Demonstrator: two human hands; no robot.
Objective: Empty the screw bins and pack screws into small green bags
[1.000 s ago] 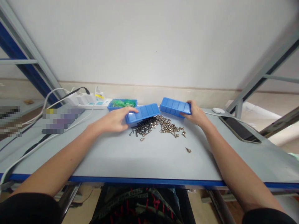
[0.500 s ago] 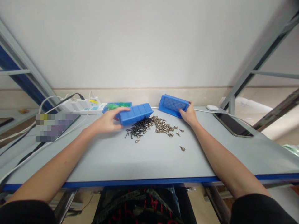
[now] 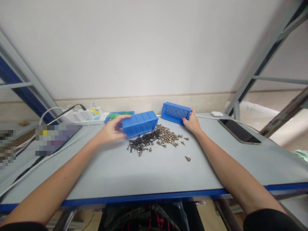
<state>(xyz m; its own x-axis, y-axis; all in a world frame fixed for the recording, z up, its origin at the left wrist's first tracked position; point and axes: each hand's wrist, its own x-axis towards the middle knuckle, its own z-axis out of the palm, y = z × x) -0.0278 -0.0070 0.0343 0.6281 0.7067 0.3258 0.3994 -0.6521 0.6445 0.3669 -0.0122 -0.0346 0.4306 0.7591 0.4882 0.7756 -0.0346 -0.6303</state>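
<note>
My left hand point(image 3: 113, 130) grips the end of a blue plastic bin point(image 3: 139, 123), which is tipped with its ridged outside toward me. Just below and beside it lies a heap of black screws point(image 3: 141, 141). My right hand point(image 3: 192, 122) holds a second blue bin point(image 3: 176, 113) by its right end, tilted so its patterned face shows. Between the two bins a pile of brass-coloured metal pieces point(image 3: 167, 134) is spread out and meets the black screws. A single metal piece point(image 3: 188, 158) lies apart, nearer the front.
A blue tray with green items point(image 3: 113, 116) stands behind my left hand. At the left are a white power strip point(image 3: 93, 119), cables and a pixelated device point(image 3: 56, 139). A phone point(image 3: 239, 131) and a small white case point(image 3: 217, 114) lie at the right. Metal posts flank the table point(image 3: 156, 179).
The black screws are spread a little more toward the front, below the left bin. Both hands still hold their bins, and the view has shifted slightly.
</note>
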